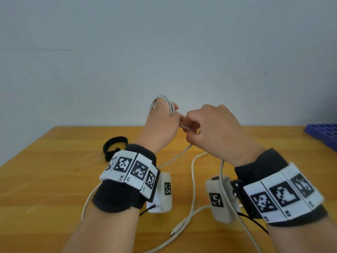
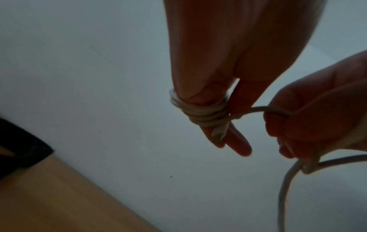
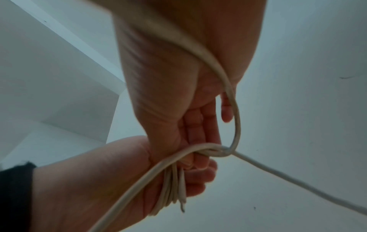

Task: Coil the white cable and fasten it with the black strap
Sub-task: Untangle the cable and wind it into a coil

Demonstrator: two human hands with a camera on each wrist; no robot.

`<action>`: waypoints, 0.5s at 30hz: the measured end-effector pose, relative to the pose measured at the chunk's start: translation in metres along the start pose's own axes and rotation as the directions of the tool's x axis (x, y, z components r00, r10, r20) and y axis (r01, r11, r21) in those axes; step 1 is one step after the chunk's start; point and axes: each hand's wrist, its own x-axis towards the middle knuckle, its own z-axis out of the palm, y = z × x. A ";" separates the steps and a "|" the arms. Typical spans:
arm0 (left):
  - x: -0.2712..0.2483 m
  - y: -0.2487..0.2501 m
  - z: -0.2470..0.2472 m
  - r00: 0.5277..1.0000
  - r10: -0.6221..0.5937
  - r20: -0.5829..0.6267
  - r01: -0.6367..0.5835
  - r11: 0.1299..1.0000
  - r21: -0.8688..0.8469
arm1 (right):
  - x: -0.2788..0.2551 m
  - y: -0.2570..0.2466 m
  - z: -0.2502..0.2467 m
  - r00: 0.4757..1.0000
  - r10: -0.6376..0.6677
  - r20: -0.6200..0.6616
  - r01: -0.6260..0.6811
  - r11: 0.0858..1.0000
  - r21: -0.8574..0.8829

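- left hand (image 1: 160, 123) is raised above the table (image 1: 45, 179), fingers out nearly straight, with several turns of the white cable (image 2: 200, 114) wound around them. acts as the spool, not pinching anything that i can see.
- one plug end of the cable lies along the left fingers (image 2: 238, 144) under the turns, tip pointing toward the fingertips.
- right hand (image 1: 213, 132) sits just beside the left, to its right, fingers curled and clamped on the running part of the cable. short taut span runs from the coil across to that fist.
- key relation: coil axis runs along the left fingers, and the feed comes in from the right, roughly square to it. so the right hand is the one to carry the next turn around; left just holds position.
- the rest of the cable drops from the right fist, loops loose over the table under both wrists, free plug (image 1: 175, 232) lying near the front edge. judging by that slack, a good few turns remain.
- black strap (image 1: 114, 145) lies on the table, left of and behind the left wrist, untouched. nearer the left hand, but that hand is tied up in the coil.
- risk, my read: turns sit close to the fingertips and could slide off if the fingers tilt down.
- blue tray (image 1: 322, 136) at far right, not involved.
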 end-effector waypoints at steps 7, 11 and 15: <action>-0.006 0.006 -0.003 0.971 -0.090 0.223 0.073 0.994 0.084 | -0.002 0.005 0.001 0.997 0.065 -0.032 -0.066 0.997 -0.032; -0.005 0.000 -0.008 0.964 -0.106 0.244 0.085 0.992 0.094 | -0.002 0.009 0.000 0.991 0.136 -0.012 -0.136 0.991 -0.009; -0.001 0.003 -0.012 0.993 -0.069 0.097 0.071 0.997 -0.016 | -0.005 0.014 -0.005 0.962 0.244 0.122 -0.255 0.964 0.079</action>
